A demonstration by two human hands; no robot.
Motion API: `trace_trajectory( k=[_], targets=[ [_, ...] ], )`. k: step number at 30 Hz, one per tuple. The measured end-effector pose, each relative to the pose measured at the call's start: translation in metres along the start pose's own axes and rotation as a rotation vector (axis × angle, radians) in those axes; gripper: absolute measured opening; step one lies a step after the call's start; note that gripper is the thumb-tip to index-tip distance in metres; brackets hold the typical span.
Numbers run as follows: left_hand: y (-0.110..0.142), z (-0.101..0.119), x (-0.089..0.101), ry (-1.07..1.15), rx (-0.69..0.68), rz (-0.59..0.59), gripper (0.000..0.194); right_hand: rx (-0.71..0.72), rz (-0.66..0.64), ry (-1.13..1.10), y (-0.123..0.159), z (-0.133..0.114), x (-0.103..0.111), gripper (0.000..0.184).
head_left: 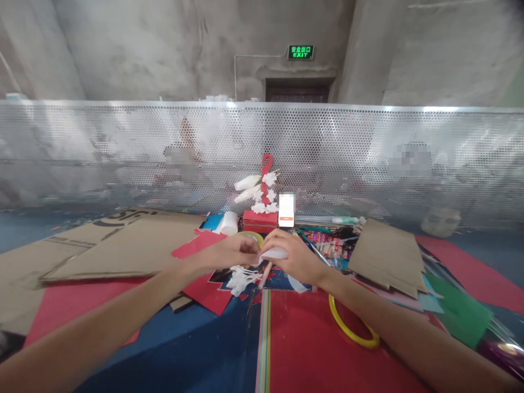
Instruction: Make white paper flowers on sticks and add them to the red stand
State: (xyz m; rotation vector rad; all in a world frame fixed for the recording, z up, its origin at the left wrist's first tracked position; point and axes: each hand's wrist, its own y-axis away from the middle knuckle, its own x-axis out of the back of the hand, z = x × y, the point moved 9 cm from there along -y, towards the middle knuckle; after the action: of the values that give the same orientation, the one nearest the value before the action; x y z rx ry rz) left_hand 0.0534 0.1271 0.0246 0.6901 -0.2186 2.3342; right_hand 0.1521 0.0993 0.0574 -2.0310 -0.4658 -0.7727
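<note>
A: Where's the white piece (275, 253)?
B: Up off the worktop (164, 349), between the two sets of fingers. Call it the dial centre, 12 pointing away from the wearer.

A: Right hand (292, 252)?
B: At 3, reaching in. Fingers grasp the piece, curled over its far side. Most of it sits right under them.

A: Left hand (239, 250)?
B: At 9. Fingers bent, tips pinching the end at about 8. Contact is small and a bit blurred. Looks thin, like paper; can't tell how it's folded.

A: Directly below?
B: A slim stick (265, 275) at 6, tilted, just under the piece. White flowers (240, 280) in a bunch at 7, near the left fingers but apart from them. Pale strip (297, 284) at 5, below the right hand.

A: Far side?
B: Red box (260, 220) at 12, a white flower arrangement (268, 191) rising above it. Lit phone (286, 211) upright at 1. Yellow tape roll (257, 237) at 11, partly behind the left hand. White roll (230, 222) at 10.

A: Near side?
B: Red sheet (319, 344) at 5, on top of a coloured stack. Yellow ring (343, 327) lies on it at 4, partly covered by the right forearm.

A: Flanks?
B: Big cardboard (126, 245) at 9, smaller brown boards (387, 254) at 3.
</note>
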Motion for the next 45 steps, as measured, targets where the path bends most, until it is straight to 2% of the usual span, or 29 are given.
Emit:
trace_trajectory(
  k=[6, 16, 23, 29, 34, 40, 45],
  targets=[
    [0.001, 0.005, 0.001, -0.035, -0.056, 0.021, 0.019, -0.203, -0.001, -0.278, 0.002, 0.025, -0.005, 0.016],
    [0.001, 0.011, 0.002, 0.007, -0.12, 0.082, 0.013, -0.257, 0.052, -0.419, -0.001, 0.025, 0.0, 0.017],
    [0.003, 0.015, -0.001, 0.003, -0.204, 0.102, 0.012, -0.362, 0.083, -0.562, 0.0, 0.029, 0.0, 0.022],
    [0.008, 0.026, -0.003, 0.08, -0.242, 0.122, 0.017, -0.416, 0.118, -0.609, 0.003, 0.039, 0.001, 0.023],
    [0.012, 0.032, -0.002, 0.037, -0.261, 0.141, 0.024, -0.48, 0.131, -0.648, 0.006, 0.052, -0.006, 0.026],
    [0.011, 0.028, -0.001, -0.072, -0.218, 0.17, 0.02, -0.574, 0.077, -0.68, 0.009, 0.055, -0.015, 0.028],
    [0.01, 0.023, 0.003, -0.122, -0.184, 0.219, 0.021, -0.551, -0.003, -0.631, 0.012, 0.058, -0.023, 0.031]
  ],
)
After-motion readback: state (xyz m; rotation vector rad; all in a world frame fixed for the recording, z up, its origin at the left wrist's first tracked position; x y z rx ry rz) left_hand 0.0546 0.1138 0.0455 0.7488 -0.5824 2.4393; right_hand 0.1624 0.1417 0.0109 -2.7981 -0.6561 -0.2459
